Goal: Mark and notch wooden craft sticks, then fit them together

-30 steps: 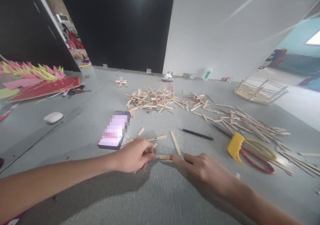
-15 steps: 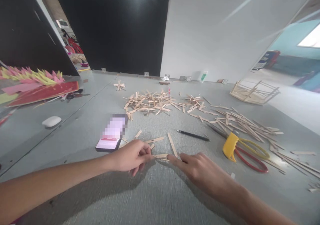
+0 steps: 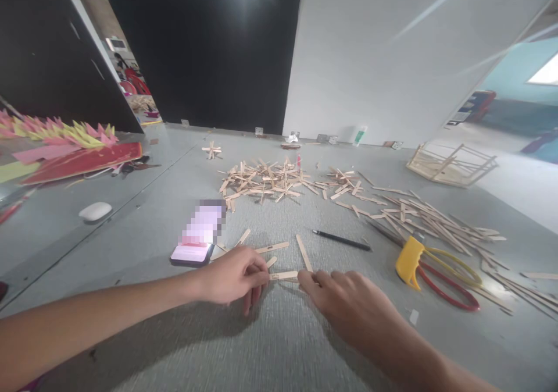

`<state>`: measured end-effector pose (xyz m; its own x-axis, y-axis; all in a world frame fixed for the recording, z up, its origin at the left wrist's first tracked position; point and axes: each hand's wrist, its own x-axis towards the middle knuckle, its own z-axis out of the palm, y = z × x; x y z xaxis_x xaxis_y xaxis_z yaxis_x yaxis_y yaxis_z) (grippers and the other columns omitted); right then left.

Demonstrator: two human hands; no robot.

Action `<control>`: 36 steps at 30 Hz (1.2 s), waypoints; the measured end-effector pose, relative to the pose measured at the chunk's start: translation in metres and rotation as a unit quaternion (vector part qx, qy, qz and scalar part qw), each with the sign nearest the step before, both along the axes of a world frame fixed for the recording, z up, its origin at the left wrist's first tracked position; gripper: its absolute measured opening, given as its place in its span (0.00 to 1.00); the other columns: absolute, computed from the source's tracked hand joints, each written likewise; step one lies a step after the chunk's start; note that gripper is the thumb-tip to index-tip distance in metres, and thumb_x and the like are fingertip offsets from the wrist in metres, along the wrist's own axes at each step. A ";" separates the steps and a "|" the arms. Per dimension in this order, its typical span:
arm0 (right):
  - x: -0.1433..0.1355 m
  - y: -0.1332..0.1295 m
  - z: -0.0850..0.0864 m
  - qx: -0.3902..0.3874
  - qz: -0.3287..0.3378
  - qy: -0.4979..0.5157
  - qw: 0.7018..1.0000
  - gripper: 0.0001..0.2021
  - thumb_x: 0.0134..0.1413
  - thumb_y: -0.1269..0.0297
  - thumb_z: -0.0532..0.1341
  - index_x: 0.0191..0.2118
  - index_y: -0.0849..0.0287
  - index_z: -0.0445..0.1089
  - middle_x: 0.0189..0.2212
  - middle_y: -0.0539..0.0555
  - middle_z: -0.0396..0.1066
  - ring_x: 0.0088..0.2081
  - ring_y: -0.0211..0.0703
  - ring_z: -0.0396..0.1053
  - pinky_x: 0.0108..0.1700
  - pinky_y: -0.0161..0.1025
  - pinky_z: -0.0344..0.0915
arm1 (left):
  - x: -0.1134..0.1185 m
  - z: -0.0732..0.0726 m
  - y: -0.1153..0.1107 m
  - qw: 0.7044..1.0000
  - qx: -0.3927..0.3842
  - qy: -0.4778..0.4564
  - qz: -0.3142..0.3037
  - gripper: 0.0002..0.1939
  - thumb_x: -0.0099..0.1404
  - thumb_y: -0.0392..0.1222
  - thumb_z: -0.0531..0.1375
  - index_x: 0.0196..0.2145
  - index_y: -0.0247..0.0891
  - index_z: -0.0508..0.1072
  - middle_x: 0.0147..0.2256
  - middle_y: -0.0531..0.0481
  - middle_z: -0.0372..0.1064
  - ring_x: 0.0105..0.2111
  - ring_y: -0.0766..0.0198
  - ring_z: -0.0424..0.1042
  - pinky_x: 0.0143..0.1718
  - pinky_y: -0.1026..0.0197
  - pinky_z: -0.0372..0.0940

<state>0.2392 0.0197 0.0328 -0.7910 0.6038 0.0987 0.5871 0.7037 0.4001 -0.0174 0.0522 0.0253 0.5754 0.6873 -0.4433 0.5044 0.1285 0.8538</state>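
Note:
In front of me, a pale wooden craft stick (image 3: 283, 275) spans the gap between my two hands, low over the grey surface. My left hand (image 3: 238, 275) pinches its left end between thumb and fingers. At the other end, my right hand (image 3: 340, 293) has its fingers closed on the stick, their tips partly hidden. Beneath it shows the edge of another thin stick. One loose stick (image 3: 304, 252) lies just beyond my right hand. Another stick (image 3: 272, 246) with a dark mark lies beyond my left hand, among several others.
A phone (image 3: 192, 253) lies left of the sticks, a black pen (image 3: 342, 240) ahead to the right. Scissors (image 3: 453, 299) with red and yellow handles lie by a yellow trigger-handled tool (image 3: 408, 261). Beyond is a heap of sticks (image 3: 261, 180); a stick frame (image 3: 451, 165) stands far right.
The view has shifted slightly, so everything sits a little further right. My hands stay at the stick's two ends, with the left fingers slightly changed in pose.

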 end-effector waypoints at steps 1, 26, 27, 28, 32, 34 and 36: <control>-0.007 -0.006 0.000 0.009 -0.012 -0.004 1.000 0.13 0.47 0.82 0.62 0.37 0.57 0.69 0.22 0.48 0.70 0.19 0.42 0.70 0.20 0.41 0.53 | 0.001 0.000 -0.001 1.000 0.005 0.001 0.003 0.17 0.71 0.52 0.58 0.30 0.37 0.70 0.25 0.51 0.73 0.18 0.64 0.74 0.11 0.70 0.56; 0.002 0.025 -0.011 0.000 0.051 -0.037 0.998 0.10 0.56 0.82 0.57 0.36 0.58 0.65 0.20 0.47 0.71 0.18 0.37 0.66 0.22 0.41 0.40 | 0.005 -0.004 -0.004 0.999 0.034 0.002 0.017 0.19 0.72 0.55 0.58 0.31 0.38 0.66 0.24 0.53 0.71 0.18 0.64 0.74 0.13 0.70 0.58; 0.005 0.030 -0.011 -0.007 0.059 -0.036 0.998 0.09 0.57 0.81 0.57 0.36 0.58 0.65 0.20 0.46 0.71 0.18 0.37 0.66 0.22 0.41 0.41 | 0.005 -0.004 -0.004 0.999 0.035 0.002 0.018 0.19 0.71 0.56 0.58 0.31 0.37 0.66 0.23 0.53 0.71 0.17 0.64 0.74 0.13 0.70 0.58; 0.005 0.031 -0.011 -0.010 0.059 -0.035 0.998 0.10 0.57 0.81 0.57 0.36 0.58 0.65 0.20 0.46 0.71 0.18 0.37 0.66 0.22 0.41 0.41 | 0.006 -0.004 -0.004 0.999 0.036 0.002 0.019 0.19 0.71 0.55 0.58 0.31 0.37 0.66 0.23 0.53 0.71 0.17 0.64 0.74 0.13 0.70 0.58; -0.010 0.006 -0.009 0.000 0.021 -0.028 0.999 0.11 0.54 0.84 0.56 0.35 0.60 0.66 0.19 0.49 0.69 0.18 0.38 0.66 0.21 0.39 0.42 | 0.004 -0.008 -0.005 0.998 0.053 -0.010 0.018 0.19 0.72 0.53 0.58 0.29 0.37 0.67 0.22 0.53 0.71 0.18 0.66 0.73 0.16 0.70 0.60; -0.018 -0.003 -0.008 0.001 0.014 -0.026 1.000 0.11 0.54 0.85 0.56 0.34 0.61 0.67 0.19 0.50 0.69 0.18 0.37 0.65 0.20 0.38 0.42 | 0.003 -0.010 -0.005 0.998 0.059 -0.015 0.017 0.19 0.72 0.53 0.58 0.29 0.37 0.67 0.22 0.53 0.71 0.18 0.66 0.73 0.17 0.69 0.61; -0.019 0.002 -0.008 -0.007 0.023 -0.029 0.999 0.11 0.54 0.84 0.57 0.33 0.60 0.67 0.19 0.49 0.69 0.18 0.36 0.65 0.20 0.37 0.42 | 0.002 -0.011 -0.005 0.998 0.060 -0.018 0.016 0.19 0.72 0.53 0.58 0.29 0.38 0.66 0.22 0.53 0.71 0.18 0.65 0.74 0.18 0.69 0.61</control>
<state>0.2207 0.0212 0.0248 -0.8221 0.5677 0.0425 0.5298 0.7356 0.4222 -0.0158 0.0470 0.0139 0.5655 0.7530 -0.3365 0.4706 0.0404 0.8814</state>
